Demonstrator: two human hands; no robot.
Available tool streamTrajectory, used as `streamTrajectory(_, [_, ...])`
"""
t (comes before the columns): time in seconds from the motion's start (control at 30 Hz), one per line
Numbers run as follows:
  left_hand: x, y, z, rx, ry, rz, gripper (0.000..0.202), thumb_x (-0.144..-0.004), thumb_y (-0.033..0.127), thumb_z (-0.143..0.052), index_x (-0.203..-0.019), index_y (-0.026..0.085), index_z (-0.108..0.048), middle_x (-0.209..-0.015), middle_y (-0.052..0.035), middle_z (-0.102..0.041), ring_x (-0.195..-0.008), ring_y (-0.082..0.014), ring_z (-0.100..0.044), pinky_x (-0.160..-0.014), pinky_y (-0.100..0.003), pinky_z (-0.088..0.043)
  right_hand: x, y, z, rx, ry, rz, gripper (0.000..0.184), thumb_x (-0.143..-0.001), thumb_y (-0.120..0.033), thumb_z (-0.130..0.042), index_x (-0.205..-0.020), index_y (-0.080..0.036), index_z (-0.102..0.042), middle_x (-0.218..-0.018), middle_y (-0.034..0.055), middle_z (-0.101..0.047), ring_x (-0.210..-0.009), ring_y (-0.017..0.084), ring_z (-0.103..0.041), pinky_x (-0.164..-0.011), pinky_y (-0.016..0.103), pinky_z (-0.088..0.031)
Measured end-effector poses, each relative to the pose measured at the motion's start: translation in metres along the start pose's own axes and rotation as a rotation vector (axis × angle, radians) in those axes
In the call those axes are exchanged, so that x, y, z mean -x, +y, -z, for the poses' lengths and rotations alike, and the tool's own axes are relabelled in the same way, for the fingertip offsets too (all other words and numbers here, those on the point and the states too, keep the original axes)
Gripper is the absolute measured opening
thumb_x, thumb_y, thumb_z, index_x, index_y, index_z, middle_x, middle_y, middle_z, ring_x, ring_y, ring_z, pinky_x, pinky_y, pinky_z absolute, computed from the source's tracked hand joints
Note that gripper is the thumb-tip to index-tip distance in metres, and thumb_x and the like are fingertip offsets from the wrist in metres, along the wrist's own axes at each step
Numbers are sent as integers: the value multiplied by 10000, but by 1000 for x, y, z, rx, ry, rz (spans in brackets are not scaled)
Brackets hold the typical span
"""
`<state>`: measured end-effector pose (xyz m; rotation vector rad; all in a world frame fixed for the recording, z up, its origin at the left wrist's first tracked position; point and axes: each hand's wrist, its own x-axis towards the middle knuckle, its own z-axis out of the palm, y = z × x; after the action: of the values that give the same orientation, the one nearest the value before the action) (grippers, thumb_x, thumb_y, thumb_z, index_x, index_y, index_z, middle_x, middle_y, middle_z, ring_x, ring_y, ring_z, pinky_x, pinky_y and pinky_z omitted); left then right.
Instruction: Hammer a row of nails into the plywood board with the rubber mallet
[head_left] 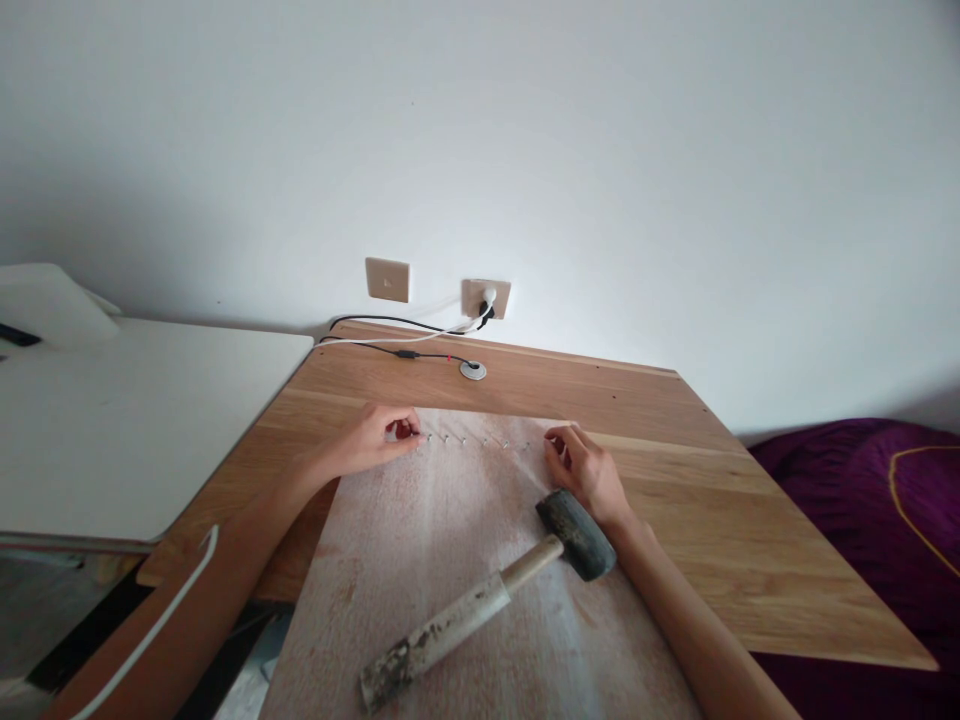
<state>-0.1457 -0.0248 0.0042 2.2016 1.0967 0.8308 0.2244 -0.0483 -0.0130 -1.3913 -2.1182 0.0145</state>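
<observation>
Reaching over board (450, 530), left hand (379, 438) fingers pinching a nail (407, 433), right hand (586, 472) fingers curled, hold unclear

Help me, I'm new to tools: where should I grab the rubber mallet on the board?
Take the rubber mallet by its pale handle, near the free end, from above: it lies flat, angled toward the person, black head farther off.
</observation>
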Motion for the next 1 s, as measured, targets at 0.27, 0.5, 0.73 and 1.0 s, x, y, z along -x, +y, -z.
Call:
streamTrajectory(0.27, [0,22,-12,-23,-131,-134,168,-929,252,-665,-774,190,-690,-760,-12,-682,-693,-143,-607,-691,-271,-451,-1,-1,1,-10,-8,3,200,-1009,-301,-486,-994,-201,-658,-846,47,-702,-600,149,-626,-594,257,-484])
streamTrajectory(0.5, [-1,21,-14,-61,-128,-170,229,-932,221,-665,-706,192,-643,-728,-1,-627,-681,-147,-570,-694,-288,-422,0,-1,0,-15,-4,2,191,-1010,-307,-494,-997,-204,-654,-842,43,-693,-609,151,-627,-590,256,-476])
streamTrajectory(0.73, [-1,19,-14,-84,-115,-152,282,-924,240,-676,-659,193,-592,-698,11,-583,-654,-145,-536,-665,-289,-394,0,0,0,-36,-2,4,193,-1010,-318,-496,-992,-207,-653,-842,40,-692,-606,148,-621,-592,252,-477])
streamTrajectory(1.0, [0,16,-15,-107,-117,-149,286,-915,237,-676,-662,193,-549,-707,16,-569,-656,-140,-521,-653,-281,-373,-1,-3,1,-75,20,-34,201,-992,-328,-510,-963,-203,-664,-792,31,-678,-561,141,-577,-572,257,-454])
